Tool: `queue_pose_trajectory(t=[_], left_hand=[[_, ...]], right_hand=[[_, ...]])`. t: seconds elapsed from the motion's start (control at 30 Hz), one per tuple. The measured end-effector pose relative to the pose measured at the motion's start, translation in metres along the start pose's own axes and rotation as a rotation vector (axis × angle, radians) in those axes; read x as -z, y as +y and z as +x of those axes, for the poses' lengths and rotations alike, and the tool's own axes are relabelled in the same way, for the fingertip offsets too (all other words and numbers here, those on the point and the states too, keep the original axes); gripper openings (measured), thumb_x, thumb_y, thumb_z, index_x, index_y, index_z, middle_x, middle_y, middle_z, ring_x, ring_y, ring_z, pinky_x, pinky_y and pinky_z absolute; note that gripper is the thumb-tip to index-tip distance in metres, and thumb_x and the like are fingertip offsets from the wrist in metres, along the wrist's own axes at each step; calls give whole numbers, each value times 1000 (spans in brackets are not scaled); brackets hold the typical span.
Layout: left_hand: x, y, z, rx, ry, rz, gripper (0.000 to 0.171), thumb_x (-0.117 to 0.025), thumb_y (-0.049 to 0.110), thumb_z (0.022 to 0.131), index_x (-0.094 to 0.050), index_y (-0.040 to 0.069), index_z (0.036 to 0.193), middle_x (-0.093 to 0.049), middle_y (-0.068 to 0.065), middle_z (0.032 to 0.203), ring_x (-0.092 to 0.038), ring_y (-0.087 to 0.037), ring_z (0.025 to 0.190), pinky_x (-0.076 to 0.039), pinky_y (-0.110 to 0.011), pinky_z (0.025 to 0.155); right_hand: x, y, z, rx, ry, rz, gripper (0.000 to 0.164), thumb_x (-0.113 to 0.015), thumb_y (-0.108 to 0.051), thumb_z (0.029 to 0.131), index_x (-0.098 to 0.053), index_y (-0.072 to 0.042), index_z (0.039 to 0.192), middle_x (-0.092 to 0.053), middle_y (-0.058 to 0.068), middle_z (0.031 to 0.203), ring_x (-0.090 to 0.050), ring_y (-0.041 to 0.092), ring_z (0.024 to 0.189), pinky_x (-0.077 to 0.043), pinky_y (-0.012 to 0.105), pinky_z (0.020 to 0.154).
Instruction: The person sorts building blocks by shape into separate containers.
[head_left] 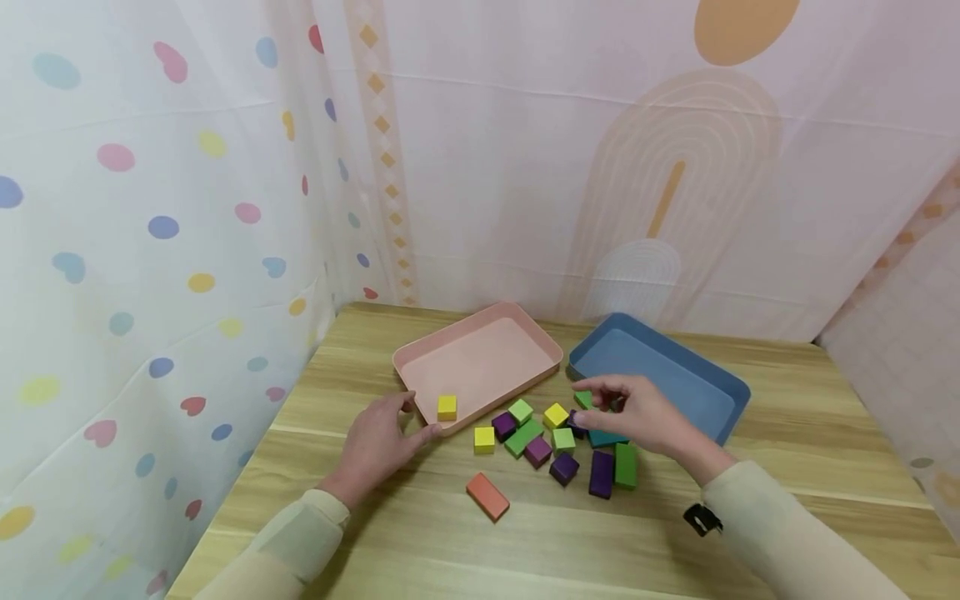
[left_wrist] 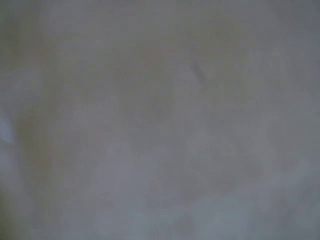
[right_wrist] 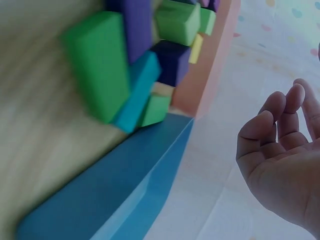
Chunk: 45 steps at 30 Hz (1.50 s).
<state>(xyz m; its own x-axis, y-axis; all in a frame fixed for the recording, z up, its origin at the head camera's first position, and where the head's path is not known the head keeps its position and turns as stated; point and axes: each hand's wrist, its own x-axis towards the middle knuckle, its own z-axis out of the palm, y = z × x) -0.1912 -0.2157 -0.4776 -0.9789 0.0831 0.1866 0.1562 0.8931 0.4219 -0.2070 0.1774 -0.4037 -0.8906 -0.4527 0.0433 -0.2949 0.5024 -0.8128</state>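
Note:
At the near left corner of the pink tray (head_left: 480, 321), my left hand (head_left: 378, 442) rests with its thumb and fingertips right at the rim. One yellow cube (head_left: 447, 407) lies inside that corner. My right hand (head_left: 637, 412) hovers above the right part of a group of loose blocks, with thumb and forefinger apart and nothing between them. Around and under it are a dark purple cube (head_left: 577, 424), a teal block (head_left: 607, 437), a green block (head_left: 626, 465) and a purple block (head_left: 601, 475). The right wrist view shows the bent fingers (right_wrist: 275, 115) empty.
A blue tray (head_left: 667, 337) stands behind the right hand. Near the front lies a red-orange block (head_left: 488, 497). Between the hands are several more blocks, including a yellow cube (head_left: 483, 440) and a magenta cube (head_left: 537, 452). Patterned curtains (head_left: 480, 167) border the wooden table (head_left: 420, 542).

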Motion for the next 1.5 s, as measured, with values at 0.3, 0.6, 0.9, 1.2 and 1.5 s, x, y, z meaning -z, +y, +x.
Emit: queue_pose_trajectory(t=[0.3, 0.6, 0.9, 1.2, 1.5], left_hand=[[1, -1, 1, 4, -5, 2, 81, -73, 59, 83, -57, -3, 133, -65, -11, 112, -60, -30, 100, -49, -50, 88], [0, -3, -1, -7, -3, 2, 82, -71, 61, 83, -56, -3, 132, -65, -11, 113, -60, -33, 103, -47, -53, 92], [0, -3, 0, 4, -12, 6, 81, -72, 60, 83, -56, -2, 133, -65, -11, 114, -60, -32, 104, -47, -52, 92], [-3, -2, 2, -7, -8, 15, 81, -72, 59, 84, -56, -3, 134, -65, -11, 114, -60, -31, 103, -49, -50, 89], [-5, -1, 3, 6, -18, 12, 81, -72, 59, 84, -56, -3, 134, -65, -12, 115, -60, -31, 104, -48, -51, 90]], right_hand=[[-8, 20, -38, -20, 43, -9, 41, -80, -41, 83, -71, -24, 120, -60, 2, 90, -51, 22, 72, -43, 27, 59], [-32, 33, -43, 20, 25, 9, 43, -81, -35, 84, -71, -14, 120, -60, 4, 87, -52, 13, 74, -45, 25, 59], [-48, 40, -42, -4, 1, -64, 44, -81, -41, 82, -73, -17, 117, -62, -1, 88, -56, 15, 80, -48, 25, 65], [-58, 45, -36, 59, 44, -213, 43, -80, -48, 81, -75, -18, 111, -61, -7, 83, -54, 11, 76, -45, 24, 66], [-68, 45, -31, 46, 74, -337, 44, -83, -50, 76, -75, -20, 108, -59, -12, 82, -52, 7, 71, -44, 23, 62]])
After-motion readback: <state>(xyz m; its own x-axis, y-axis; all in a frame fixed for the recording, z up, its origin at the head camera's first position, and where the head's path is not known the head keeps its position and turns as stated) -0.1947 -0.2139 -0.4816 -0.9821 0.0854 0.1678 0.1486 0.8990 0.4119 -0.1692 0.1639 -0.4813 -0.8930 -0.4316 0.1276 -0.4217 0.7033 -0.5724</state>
